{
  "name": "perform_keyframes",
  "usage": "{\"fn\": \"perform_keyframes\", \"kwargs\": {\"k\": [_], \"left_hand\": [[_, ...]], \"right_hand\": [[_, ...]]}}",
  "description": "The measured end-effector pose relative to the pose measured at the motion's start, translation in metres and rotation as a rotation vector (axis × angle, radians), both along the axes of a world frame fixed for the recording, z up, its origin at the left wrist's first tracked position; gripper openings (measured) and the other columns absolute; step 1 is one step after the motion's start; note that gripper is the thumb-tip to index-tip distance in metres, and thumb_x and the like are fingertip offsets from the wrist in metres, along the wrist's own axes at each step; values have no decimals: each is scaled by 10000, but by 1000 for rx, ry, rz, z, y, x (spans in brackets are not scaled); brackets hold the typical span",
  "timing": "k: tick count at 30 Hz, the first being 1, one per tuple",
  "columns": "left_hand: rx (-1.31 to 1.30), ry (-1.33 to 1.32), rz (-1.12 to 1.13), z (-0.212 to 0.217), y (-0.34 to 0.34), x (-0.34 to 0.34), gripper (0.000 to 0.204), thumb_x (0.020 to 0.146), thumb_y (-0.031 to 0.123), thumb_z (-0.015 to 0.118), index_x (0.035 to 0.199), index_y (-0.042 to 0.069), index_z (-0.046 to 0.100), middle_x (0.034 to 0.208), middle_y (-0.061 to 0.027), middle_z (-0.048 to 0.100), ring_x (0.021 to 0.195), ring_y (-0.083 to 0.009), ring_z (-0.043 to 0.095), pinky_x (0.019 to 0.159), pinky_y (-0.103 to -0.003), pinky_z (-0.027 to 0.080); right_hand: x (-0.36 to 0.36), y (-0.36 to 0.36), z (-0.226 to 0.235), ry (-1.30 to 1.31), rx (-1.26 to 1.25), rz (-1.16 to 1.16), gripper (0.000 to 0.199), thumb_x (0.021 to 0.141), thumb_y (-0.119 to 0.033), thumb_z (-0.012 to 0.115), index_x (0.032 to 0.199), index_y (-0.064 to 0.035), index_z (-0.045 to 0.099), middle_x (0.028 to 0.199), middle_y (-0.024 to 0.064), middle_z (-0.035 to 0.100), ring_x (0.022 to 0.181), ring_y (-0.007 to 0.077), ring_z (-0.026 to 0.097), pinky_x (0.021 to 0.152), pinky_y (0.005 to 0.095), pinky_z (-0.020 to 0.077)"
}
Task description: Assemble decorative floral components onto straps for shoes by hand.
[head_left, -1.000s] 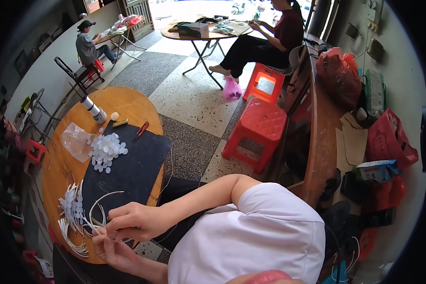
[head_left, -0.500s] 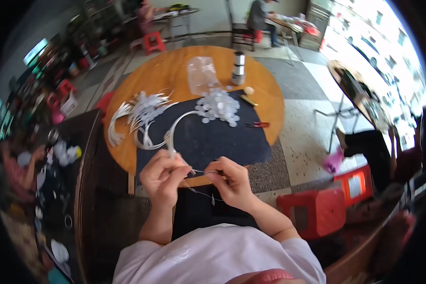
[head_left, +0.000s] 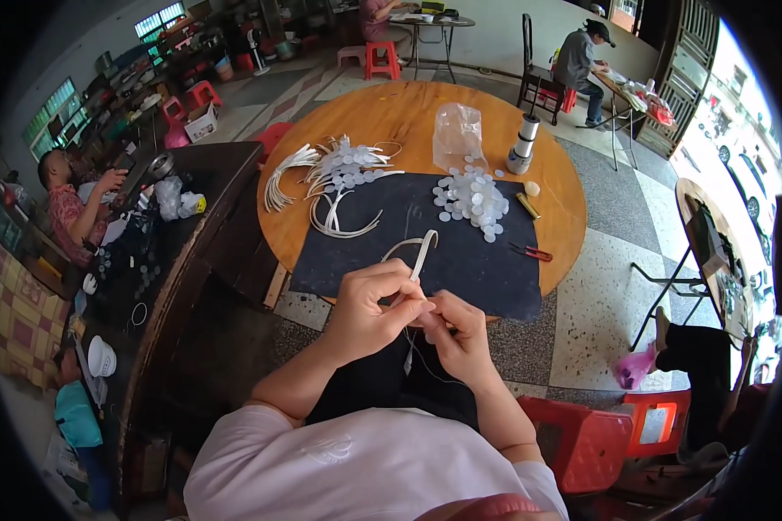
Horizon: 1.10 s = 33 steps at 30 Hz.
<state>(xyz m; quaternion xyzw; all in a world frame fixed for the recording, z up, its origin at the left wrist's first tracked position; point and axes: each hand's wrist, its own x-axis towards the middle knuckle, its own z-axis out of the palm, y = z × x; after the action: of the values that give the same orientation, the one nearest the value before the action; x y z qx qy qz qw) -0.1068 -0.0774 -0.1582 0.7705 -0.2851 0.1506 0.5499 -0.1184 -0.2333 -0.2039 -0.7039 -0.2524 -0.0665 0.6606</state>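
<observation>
My left hand (head_left: 369, 306) and my right hand (head_left: 457, 334) meet just in front of the round wooden table (head_left: 391, 108), fingertips pinched together. The left hand grips a curved white strip (head_left: 419, 254) that rises over the black mat (head_left: 460, 256). The right hand pinches a thin thread (head_left: 414, 354) that hangs down below both hands. A pile of small white discs (head_left: 473, 197) lies on the mat's far right. A bundle of white strips with discs (head_left: 334, 178) lies at the far left of the table.
A clear plastic bag (head_left: 456, 132), a metal-and-white cylinder (head_left: 523, 145) and red-handled cutters (head_left: 530, 253) are on the table. Red plastic stools (head_left: 582, 438) stand to my right, a dark cluttered counter (head_left: 161, 252) to my left. Other people sit at tables further back and at the left.
The view has swung from the room's right side round onto the table. My hands have come together and risen nearer the mat, still pinching the strip and thread.
</observation>
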Motion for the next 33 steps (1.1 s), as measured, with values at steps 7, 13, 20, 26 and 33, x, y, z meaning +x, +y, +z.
{"fn": "perform_keyframes", "kwargs": {"k": [7,13,20,26,33], "left_hand": [[-94,-25,107,-23,18,26,103,819,16,549,827,-64,614,737,-79,589,596,-124,553,524,-226,415],[-127,52,-27,-29,31,43,158,842,43,532,910,-57,634,839,-87,623,743,-138,618,611,-229,467],[32,-313,-85,-26,10,43,169,797,48,619,955,6,661,971,-70,612,803,-115,591,693,-201,462],[-122,-190,-215,-17,-12,40,98,755,45,668,846,15,687,851,-38,630,742,-87,572,623,-193,445],[-103,-94,-235,-25,-7,56,80,753,49,667,814,-1,677,764,-31,628,655,-70,547,550,-182,407]], "right_hand": [[17,-12,13,-78,13,-160,33,778,-25,603,766,-3,625,698,33,544,645,119,461,582,248,367],[42,-13,58,-49,-2,-63,117,831,-106,593,869,-22,665,808,6,648,723,46,531,640,185,394],[37,-9,69,-139,-121,-67,141,840,-134,592,898,-31,669,803,7,652,720,51,546,636,189,405],[31,-9,76,-162,-90,-132,149,848,-160,588,854,-38,673,741,5,636,660,52,522,617,181,406],[54,-132,128,-89,310,128,247,878,-110,530,1097,4,530,940,54,584,646,63,482,606,212,426]]}}
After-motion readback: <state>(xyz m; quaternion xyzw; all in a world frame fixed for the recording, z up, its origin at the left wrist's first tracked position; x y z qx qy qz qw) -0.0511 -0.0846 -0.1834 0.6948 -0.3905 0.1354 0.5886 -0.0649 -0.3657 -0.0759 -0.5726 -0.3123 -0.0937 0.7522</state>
